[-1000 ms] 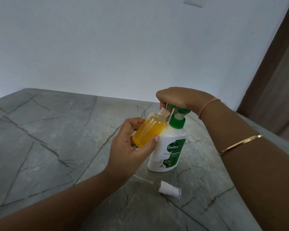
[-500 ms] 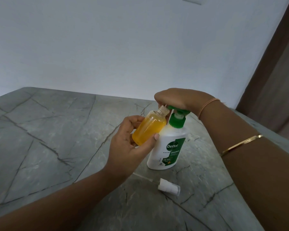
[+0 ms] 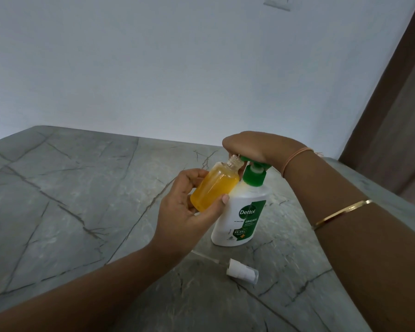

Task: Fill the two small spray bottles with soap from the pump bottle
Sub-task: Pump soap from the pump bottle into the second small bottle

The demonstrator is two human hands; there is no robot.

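Note:
A white Dettol pump bottle point(image 3: 241, 216) with a green pump head stands on the grey marble table point(image 3: 70, 200). My right hand point(image 3: 252, 146) lies over the green pump head, pressing on it. My left hand point(image 3: 185, 207) holds a small clear spray bottle point(image 3: 213, 185), nearly full of orange soap, tilted with its open neck at the pump's nozzle. The bottle's white spray cap point(image 3: 242, 270) with its thin dip tube lies on the table in front of the pump bottle. Only one small spray bottle is in view.
A white wall rises behind the table's far edge. A brown door or panel point(image 3: 393, 111) stands at the right. The table's right edge runs under my right forearm.
The pump head has sunk a little under my right hand. The small bottle stays at the nozzle, held the same way.

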